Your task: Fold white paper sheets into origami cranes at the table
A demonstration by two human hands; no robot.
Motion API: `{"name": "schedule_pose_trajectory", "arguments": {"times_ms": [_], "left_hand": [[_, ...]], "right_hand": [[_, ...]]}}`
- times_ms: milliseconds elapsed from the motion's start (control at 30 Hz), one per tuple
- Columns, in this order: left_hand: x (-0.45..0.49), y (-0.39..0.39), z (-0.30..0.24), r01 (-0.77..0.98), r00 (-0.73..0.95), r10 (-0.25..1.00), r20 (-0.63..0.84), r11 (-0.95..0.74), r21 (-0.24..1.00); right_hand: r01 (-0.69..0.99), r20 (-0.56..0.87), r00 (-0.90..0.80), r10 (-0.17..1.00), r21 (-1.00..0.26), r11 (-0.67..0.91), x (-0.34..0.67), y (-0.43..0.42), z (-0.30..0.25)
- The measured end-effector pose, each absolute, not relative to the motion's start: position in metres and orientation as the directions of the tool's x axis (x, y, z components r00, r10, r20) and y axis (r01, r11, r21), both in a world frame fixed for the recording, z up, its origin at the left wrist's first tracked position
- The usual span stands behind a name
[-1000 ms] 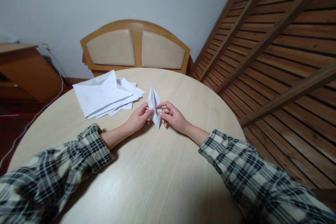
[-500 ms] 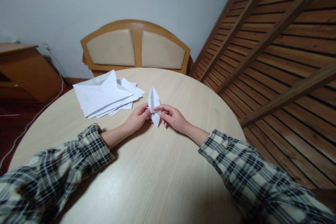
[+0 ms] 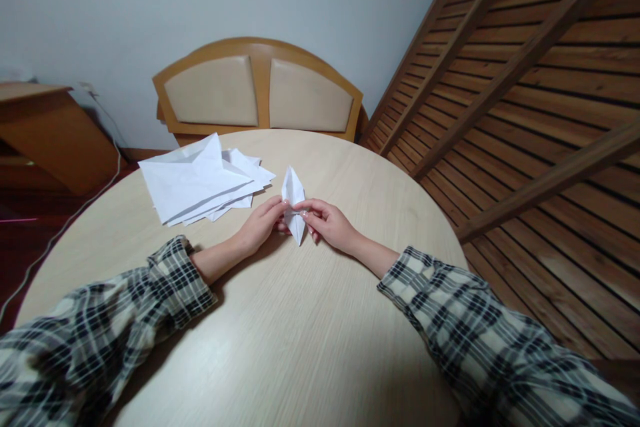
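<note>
A small folded piece of white paper (image 3: 294,188), pointed at its far and near ends, is held between both hands just over the table. My left hand (image 3: 261,223) pinches its left side, with the thumb on top near the middle and the other fingers partly hidden beneath. My right hand (image 3: 331,225) grips the right side, index finger and thumb lying across the middle crease. The paper's lower point sticks out toward me between the hands. Its underside is out of sight.
A stack of white paper sheets (image 3: 195,180), some creased, lies at the table's far left. The round wooden table (image 3: 300,333) reaches toward a padded headboard (image 3: 265,90). Slatted wood (image 3: 525,100) leans along the right; a wooden cabinet (image 3: 55,133) stands at the left.
My left thumb has moved up and inward onto the paper near its middle. The right hand stays almost in place, and the paper has barely shifted.
</note>
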State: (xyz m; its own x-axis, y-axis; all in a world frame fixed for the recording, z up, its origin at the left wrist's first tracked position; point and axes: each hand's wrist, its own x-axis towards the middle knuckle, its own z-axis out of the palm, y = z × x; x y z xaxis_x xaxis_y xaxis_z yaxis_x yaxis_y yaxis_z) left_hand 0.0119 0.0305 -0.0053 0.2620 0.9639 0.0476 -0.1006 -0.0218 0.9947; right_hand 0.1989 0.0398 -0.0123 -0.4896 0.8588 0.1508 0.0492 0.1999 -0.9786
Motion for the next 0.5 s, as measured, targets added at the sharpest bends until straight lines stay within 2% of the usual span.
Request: {"name": "schedule_pose_trajectory", "arguments": {"times_ms": [167, 500], "left_hand": [[0.0116, 0.0313, -0.0069, -0.04, 0.285, 0.951, 0.122, -0.115, 0.993], [0.0085, 0.032, -0.0086, 0.108, 0.346, 0.925, 0.156, -0.204, 0.973]], "right_hand": [[0.047, 0.172, -0.475, 0.863, -0.974, 0.22, 0.1985, 0.0394, -0.012], [0.034, 0.224, -0.367, 0.903, -0.967, 0.253, 0.1982, 0.0438, -0.0166]]}}
